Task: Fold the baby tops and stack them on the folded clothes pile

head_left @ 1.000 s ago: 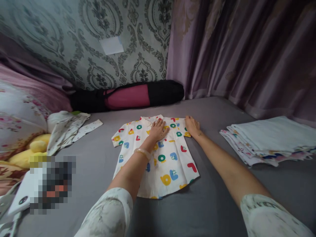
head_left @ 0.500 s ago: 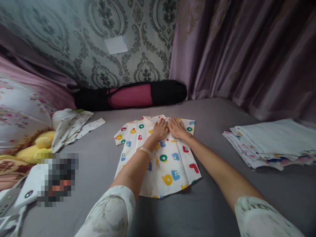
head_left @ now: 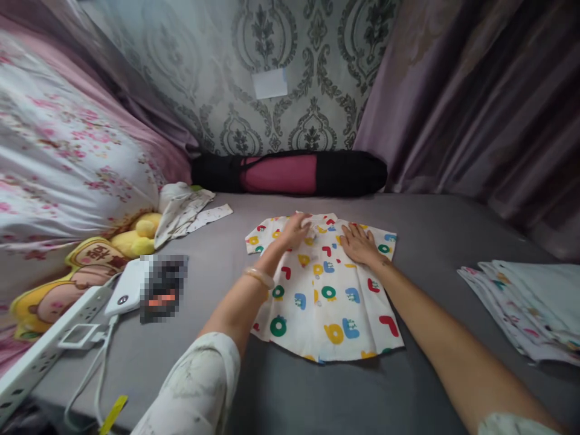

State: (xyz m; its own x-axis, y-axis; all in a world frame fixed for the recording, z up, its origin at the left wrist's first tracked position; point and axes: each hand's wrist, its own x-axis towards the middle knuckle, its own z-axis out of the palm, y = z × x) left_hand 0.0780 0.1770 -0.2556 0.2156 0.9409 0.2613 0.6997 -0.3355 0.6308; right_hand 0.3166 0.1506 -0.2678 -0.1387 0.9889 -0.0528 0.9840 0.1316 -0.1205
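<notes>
A short-sleeved white shirt [head_left: 312, 302], printed with red, blue, green and yellow letters, lies spread flat with its collar at the far end. My left hand [head_left: 296, 229], a bangle at its wrist, is over the left side of the collar. Its fingers are curved and seem apart from the thumb; whether they touch the collar is hard to see. Flat on the shirt's upper right, below the shoulder, rests my right hand [head_left: 359, 243] with its fingers stretched out.
A folded stack of cloth [head_left: 530, 308] lies at right. A black and pink rolled bag [head_left: 278, 174] runs along the wall. At left are a crumpled garment [head_left: 181, 214], a yellow plush toy [head_left: 140, 235], a white power bank [head_left: 129, 287] with cables, and a power strip [head_left: 49, 350].
My hands were close together at the shirt's upper middle. They have moved apart: the left toward the left collar, its fingers now curved, the right slightly outward. The camera view has turned left.
</notes>
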